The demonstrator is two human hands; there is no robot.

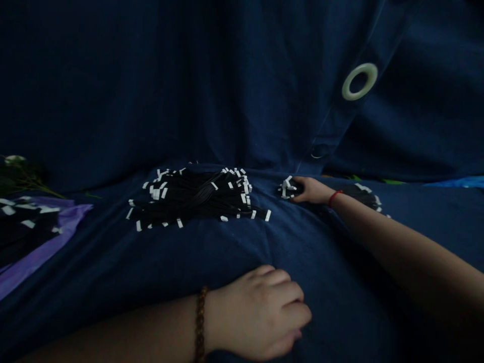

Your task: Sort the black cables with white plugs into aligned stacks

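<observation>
My right hand reaches out to the right and grips one end of a bundle of black strips with white tips. Its thumb and fingers close around the bundle near the white ends, and my forearm hides part of it. Close to me, my left hand rests on the dark blue cloth with its fingers curled under, and nothing sticks out of it. Beyond it lies a large pile of black strips, white-tipped at both ends and some crossing in the middle.
At the left edge, more black strips lie on a purple sheet. Green stems with a pale flower are behind them. A dark blue curtain with a pale ring hangs at the back. Something bright blue shows far right.
</observation>
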